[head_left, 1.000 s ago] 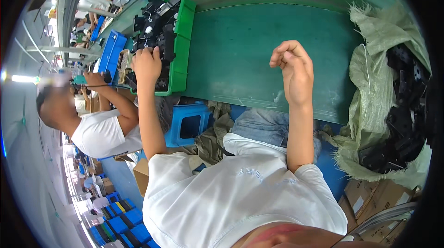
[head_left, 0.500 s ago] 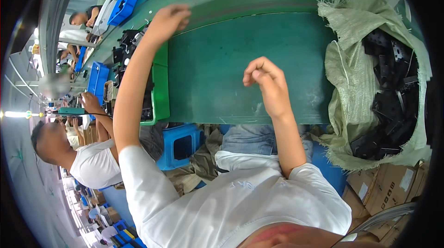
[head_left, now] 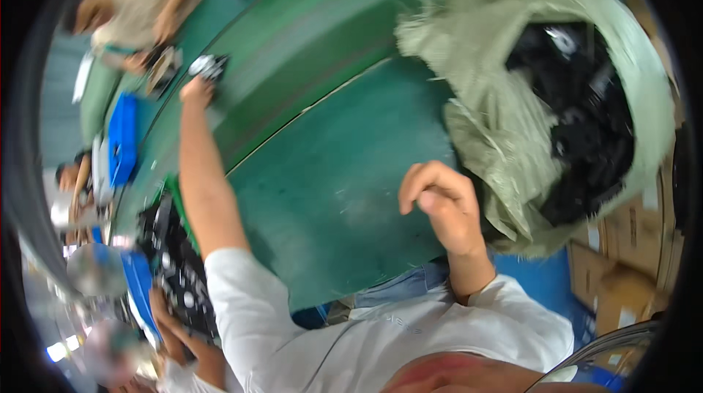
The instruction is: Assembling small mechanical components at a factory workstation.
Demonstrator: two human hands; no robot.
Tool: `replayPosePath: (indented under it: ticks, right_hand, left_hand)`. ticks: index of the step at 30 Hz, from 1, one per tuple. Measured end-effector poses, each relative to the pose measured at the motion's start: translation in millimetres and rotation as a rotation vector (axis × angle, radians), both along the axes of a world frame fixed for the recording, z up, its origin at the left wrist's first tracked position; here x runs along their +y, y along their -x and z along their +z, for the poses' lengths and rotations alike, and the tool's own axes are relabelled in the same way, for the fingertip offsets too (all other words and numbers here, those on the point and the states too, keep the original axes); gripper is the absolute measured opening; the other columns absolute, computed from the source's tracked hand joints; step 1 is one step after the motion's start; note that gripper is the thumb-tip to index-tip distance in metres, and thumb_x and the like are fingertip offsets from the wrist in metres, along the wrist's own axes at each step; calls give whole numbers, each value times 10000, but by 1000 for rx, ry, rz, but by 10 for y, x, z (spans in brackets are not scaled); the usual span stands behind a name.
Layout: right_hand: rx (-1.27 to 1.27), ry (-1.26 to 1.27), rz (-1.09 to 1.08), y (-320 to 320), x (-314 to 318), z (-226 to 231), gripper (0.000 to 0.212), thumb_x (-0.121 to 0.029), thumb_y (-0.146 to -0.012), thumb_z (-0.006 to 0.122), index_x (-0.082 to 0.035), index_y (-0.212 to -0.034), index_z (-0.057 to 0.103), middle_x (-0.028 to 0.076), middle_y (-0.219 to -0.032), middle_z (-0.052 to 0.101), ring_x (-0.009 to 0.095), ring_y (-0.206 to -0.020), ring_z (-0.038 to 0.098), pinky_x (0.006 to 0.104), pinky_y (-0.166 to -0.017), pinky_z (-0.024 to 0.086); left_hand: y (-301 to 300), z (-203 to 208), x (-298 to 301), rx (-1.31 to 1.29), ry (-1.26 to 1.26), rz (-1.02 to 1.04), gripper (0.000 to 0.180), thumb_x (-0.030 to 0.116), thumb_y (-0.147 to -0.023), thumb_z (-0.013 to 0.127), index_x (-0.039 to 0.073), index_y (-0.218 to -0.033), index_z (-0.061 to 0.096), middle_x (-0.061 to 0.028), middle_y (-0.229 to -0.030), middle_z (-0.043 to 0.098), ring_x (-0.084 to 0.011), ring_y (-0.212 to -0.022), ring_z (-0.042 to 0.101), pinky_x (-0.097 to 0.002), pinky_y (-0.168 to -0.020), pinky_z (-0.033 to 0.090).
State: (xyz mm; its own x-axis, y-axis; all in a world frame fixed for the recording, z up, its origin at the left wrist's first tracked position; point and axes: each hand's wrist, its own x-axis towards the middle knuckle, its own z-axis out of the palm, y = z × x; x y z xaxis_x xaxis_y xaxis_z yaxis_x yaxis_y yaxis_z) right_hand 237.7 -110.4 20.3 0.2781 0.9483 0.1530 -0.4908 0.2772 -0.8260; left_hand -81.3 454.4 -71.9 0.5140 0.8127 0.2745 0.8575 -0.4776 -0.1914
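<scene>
My left hand (head_left: 196,91) is stretched far out to the left over the green belt, its fingers closed on the near end of a small black-and-silver mechanical part (head_left: 210,66). Motion blur hides the grip's detail and the part's exact kind. Nearer to me, over the green work surface (head_left: 322,188), hovers my right hand (head_left: 448,202). Its fingers curl toward the thumb, and nothing shows in them. Close by on its right stands an open pale-green woven sack (head_left: 505,129) with a frayed rim, filled with black plastic parts (head_left: 586,125).
Left of the work surface is a green bin (head_left: 178,206) beside a heap of black parts (head_left: 179,276). Blue trays (head_left: 123,140) line the belt's far side, where a co-worker (head_left: 146,8) handles something. Another person sits at lower left. Cardboard boxes (head_left: 622,239) stand behind the sack.
My left hand has reached farther out across the belt and closed on the black-and-silver part. My right hand stays curled. The whole view has turned toward the left.
</scene>
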Motion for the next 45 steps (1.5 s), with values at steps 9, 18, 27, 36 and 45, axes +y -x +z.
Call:
replayPosePath:
  ticks: [9,18,27,36,45]
  right_hand:
    - [-209,-52,-16,-90,-246,312,89,-77,-888,529,-18,-879,595,78,-814,612,166,-712,533,266,-682,425]
    - [-600,178,-589,-468,-582,322,137,-50,-820,541,-37,-929,623,52,-798,622,146,-643,520,267,-630,449]
    - [-1373,1065,-1170,-1782,-448,659,485,-257,-792,675,-51,-1210,542,163,-938,690,366,-852,673,415,-746,540]
    - [-1606,989,-1158,-2288,-191,620,374,-235,-772,649,-30,-1067,548,172,-855,683,350,-793,688,441,-700,545]
    - [-468,334,-804,-1434,-791,594,579,34,-804,618,34,-1348,417,152,-892,646,232,-690,674,282,-642,586]
  left_hand:
    - [-256,520,-833,-1354,654,-288,344,249,-926,521,-44,-1107,511,-163,-1022,601,-301,-879,600,-399,-795,511]
    - [-1406,955,-2270,-2167,891,-148,400,174,-974,430,-88,-1275,460,-237,-1254,540,-337,-1089,578,-425,-951,521]
    - [-2255,1475,-3749,-2431,1455,-704,455,140,-931,321,-75,-1328,379,-288,-1254,502,-413,-1182,518,-533,-1059,415]
    - [-2418,1380,-4952,-2542,1563,-816,482,182,-929,359,-75,-1337,375,-282,-1252,514,-383,-1142,538,-486,-1018,450]
    - [-2348,1079,-5306,-2591,1507,-751,471,225,-965,423,-13,-1368,377,-268,-1274,523,-340,-1116,562,-423,-966,469]
